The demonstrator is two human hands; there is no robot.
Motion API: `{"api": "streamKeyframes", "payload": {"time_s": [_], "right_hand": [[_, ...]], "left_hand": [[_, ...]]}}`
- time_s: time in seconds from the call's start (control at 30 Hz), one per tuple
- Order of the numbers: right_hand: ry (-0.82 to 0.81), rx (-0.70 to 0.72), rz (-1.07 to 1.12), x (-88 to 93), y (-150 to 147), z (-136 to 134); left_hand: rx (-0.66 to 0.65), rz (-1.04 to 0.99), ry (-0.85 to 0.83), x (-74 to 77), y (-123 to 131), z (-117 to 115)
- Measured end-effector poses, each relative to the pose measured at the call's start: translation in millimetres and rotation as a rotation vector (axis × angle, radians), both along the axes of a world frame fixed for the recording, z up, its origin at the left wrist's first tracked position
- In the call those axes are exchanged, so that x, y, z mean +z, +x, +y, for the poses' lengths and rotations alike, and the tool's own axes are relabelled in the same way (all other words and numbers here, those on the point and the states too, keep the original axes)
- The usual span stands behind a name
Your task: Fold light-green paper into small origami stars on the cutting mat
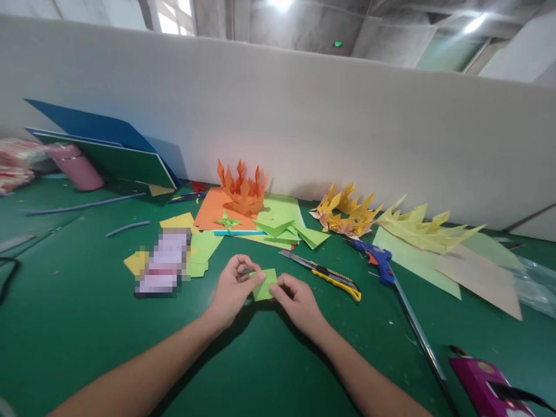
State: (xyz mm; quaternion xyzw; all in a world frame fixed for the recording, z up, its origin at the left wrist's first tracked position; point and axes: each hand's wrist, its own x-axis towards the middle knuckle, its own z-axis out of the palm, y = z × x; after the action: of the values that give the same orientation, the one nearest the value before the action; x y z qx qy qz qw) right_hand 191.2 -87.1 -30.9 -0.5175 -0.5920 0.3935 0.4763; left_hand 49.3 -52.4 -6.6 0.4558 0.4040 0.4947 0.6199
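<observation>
A small square of light green paper (264, 285) is held just above the green table by both hands. My left hand (237, 286) pinches its upper left side between thumb and fingers. On the right edge, my right hand (295, 298) grips the paper with its thumb on top; the fingertips beneath are partly hidden. Behind the hands lie folded light green pieces (280, 229) and a green star-shaped piece (226, 222) on stacked coloured sheets. An orange paper crown (244, 191) stands on the orange sheet (207, 209).
A yellow cutter (334, 280) with its blade out and a blue glue gun (382, 260) lie right of my hands. Yellow crowns (345, 211) stand behind. A phone (164, 263) and pink bottle (77, 167) are left; a magenta device (486, 385) is front right.
</observation>
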Motion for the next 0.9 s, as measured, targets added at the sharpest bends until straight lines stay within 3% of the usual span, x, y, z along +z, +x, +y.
{"api": "streamKeyframes", "payload": {"time_s": [0.1, 0.2, 0.4, 0.5, 0.67, 0.8, 0.9], "right_hand": [[0.048, 0.043, -0.114, 0.7, -0.4, -2.1], [0.162, -0.004, -0.213, 1.5, 0.5, -2.7], [0.384, -0.007, -0.359, 0.6, -0.4, -2.5], [0.413, 0.023, -0.373, 0.8, -1.9, -3.9], [0.417, 0.013, -0.354, 2.7, -2.6, -4.9], [0.442, 0.007, -0.323, 4.8, -0.4, -5.5], [0.434, -0.018, -0.301, 6.3, 3.4, -7.5]], "left_hand": [[0.035, -0.014, 0.003, -1.1, 0.0, -0.1], [0.031, 0.013, 0.012, -1.8, 0.3, -0.5], [-0.214, 0.223, 0.118, 0.5, -4.0, 2.9], [-0.237, 0.257, 0.186, 1.9, -6.4, 4.5], [-0.234, 0.195, 0.148, 2.8, -4.8, 0.1], [-0.156, 0.074, -0.019, 6.5, -3.5, 0.2], [0.031, -0.071, -0.189, 12.2, -8.6, 8.7]]}}
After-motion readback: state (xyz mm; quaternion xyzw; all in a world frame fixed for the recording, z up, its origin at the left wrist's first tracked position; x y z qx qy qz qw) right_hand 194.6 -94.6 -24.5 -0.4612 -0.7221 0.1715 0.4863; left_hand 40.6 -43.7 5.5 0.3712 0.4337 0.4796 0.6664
